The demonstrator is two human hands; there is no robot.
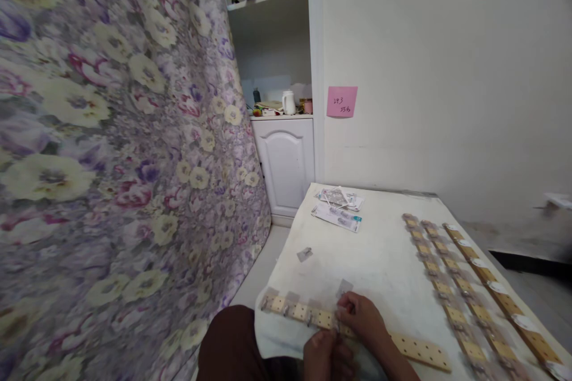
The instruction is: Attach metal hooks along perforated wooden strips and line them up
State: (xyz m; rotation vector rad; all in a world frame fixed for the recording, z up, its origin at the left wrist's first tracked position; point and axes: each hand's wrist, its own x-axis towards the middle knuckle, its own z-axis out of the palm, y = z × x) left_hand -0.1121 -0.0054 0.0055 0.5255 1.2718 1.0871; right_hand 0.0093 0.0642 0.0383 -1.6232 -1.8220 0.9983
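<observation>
A pale wooden strip with holes [420,351] lies across the near part of the table, with several clear-backed metal hooks [286,311] along its left half. My right hand [363,317] is over the strip, thumb and fingers pinched together; what is between them is too small to make out. Close below it, at the strip's near edge, my left hand [322,354] is closed with its fingers curled, and their tips are partly hidden. A clear square piece [344,287] shows just beyond my right fingertips. Farther off, a single clear-backed hook [305,254] lies loose on the table.
Three long strips, among them a wooden strip with white discs [491,287] and a strip with clear-backed hooks [442,289], run along the right side. Flat printed packets [336,216] lie at the back of the white-covered table [370,250]. A floral curtain [134,149] hangs at left.
</observation>
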